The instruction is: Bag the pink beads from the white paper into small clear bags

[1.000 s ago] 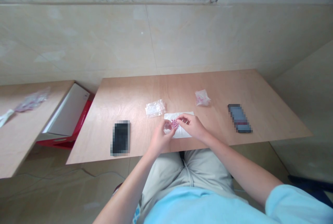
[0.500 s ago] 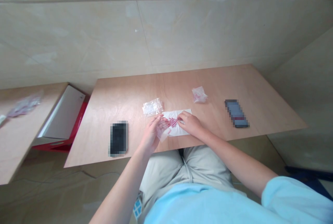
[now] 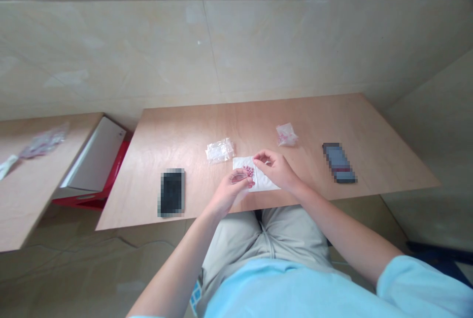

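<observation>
Head view: left hand (image 3: pixel 229 190) pinches a clear bag (image 3: pixel 243 196); pink beads (image 3: pixel 249 170) show at its two o'clock over white paper (image 3: pixel 267 183). Right hand (image 3: pixel 277 168) is bunched; whether grasping, I cannot tell.

Two hands (image 3: pixel 228 189), two tabletops (image 3: pixel 177 136), two pixelated devices (image 3: pixel 172 192) and one white sheet (image 3: pixel 266 181) show.

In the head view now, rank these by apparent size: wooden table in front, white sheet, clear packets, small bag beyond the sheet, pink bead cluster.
1. Wooden table
2. White sheet, partly covered
3. Clear packets
4. Small bag
5. Pink bead cluster, partly hidden
</observation>
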`<state>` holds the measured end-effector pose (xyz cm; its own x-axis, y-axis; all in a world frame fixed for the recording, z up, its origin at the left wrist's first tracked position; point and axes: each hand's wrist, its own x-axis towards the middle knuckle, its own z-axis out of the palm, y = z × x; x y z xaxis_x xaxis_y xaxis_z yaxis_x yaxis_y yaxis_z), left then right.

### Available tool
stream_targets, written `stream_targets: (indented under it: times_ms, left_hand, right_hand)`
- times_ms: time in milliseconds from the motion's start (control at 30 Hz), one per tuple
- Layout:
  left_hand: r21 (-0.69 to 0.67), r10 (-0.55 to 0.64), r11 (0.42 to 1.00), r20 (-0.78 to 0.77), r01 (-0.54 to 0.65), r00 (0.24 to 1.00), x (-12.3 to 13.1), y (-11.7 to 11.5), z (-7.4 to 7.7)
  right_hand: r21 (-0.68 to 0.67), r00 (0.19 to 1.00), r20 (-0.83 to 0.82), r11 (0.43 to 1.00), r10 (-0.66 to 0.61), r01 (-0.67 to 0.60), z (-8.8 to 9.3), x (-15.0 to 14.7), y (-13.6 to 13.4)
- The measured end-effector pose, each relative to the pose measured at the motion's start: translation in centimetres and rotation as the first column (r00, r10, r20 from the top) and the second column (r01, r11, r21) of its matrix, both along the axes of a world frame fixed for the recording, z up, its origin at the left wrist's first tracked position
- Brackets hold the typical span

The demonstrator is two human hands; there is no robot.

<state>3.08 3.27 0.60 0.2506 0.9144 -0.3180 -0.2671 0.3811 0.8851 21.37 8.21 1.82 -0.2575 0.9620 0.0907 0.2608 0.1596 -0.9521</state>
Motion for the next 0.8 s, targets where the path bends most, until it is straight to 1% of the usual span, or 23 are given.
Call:
stream_targets:
  times_ms: [67,100,133,167,233,300,333,367,433,500,567,633,800]
  left_hand:
    - [0.037,-0.022,0.999,-0.037,0.024,0.999,0.2,-0.2,0.2]
    - [0.047,-0.03,0.998,-0.043,0.032,0.999,0.2,-0.3,0.3]
    - [0.05,-0.034,0.998,-0.041,0.037,0.999,0.2,-0.3,0.5]
    - [0.043,-0.035,0.998,-0.032,0.037,0.999,0.2,-0.3,0.6]
    - [0.017,-0.033,0.999,-0.005,0.033,0.999,0.1,-0.2,0.7]
    - [-0.004,-0.024,1.0,0.028,0.024,0.999,0.0,-0.1,0.7]
    - [-0.011,-0.014,1.0,0.044,0.015,0.999,-0.1,0.0,0.7]
    - [-0.019,-0.003,1.0,0.058,0.005,0.998,-0.1,0.0,0.6]
    - [-0.038,0.02,0.999,0.089,-0.016,0.996,-0.1,0.2,0.5]
    - [-0.056,0.038,0.998,0.118,-0.032,0.992,-0.1,0.3,0.3]
    - [-0.066,0.048,0.997,0.145,-0.039,0.988,-0.2,0.4,0.2]
    - [-0.076,0.056,0.996,0.162,-0.045,0.985,-0.3,0.5,0.2]
    - [-0.103,0.081,0.993,0.168,-0.064,0.982,-0.5,0.5,0.3]
  right_hand:
    - [0.013,0.992,0.022,0.992,0.124,-0.124,1.6,-0.1,-0.7]
    - [0.016,0.986,0.032,0.986,0.165,-0.166,1.9,0.0,-0.9]
    - [0.013,0.983,0.037,0.984,0.178,-0.179,2.0,0.2,-0.7]
    - [0.006,0.986,0.038,0.987,0.162,-0.163,1.6,0.6,-0.4]
    - [-0.016,0.998,0.038,0.999,0.049,-0.048,0.1,1.8,0.9]
    - [-0.006,0.994,0.099,0.999,-0.052,0.053,-2.1,3.2,2.2]
    - [0.002,0.987,0.141,0.997,-0.079,0.079,-3.2,3.7,2.7]
    - [0.008,0.979,0.191,0.998,-0.07,0.07,-4.1,4.1,3.0]
    - [0.053,0.955,0.298,0.999,-0.01,-0.006,-5.6,4.3,3.1]
    - [0.115,0.919,0.39,0.987,0.057,-0.11,-6.3,3.8,2.6]
    - [0.17,0.887,0.451,0.967,0.097,-0.192,-6.4,3.0,1.9]
    - [0.198,0.863,0.49,0.947,0.126,-0.251,-6.2,2.3,1.4]
    - [0.185,0.805,0.568,0.926,0.173,-0.33,-5.9,2.1,1.0]
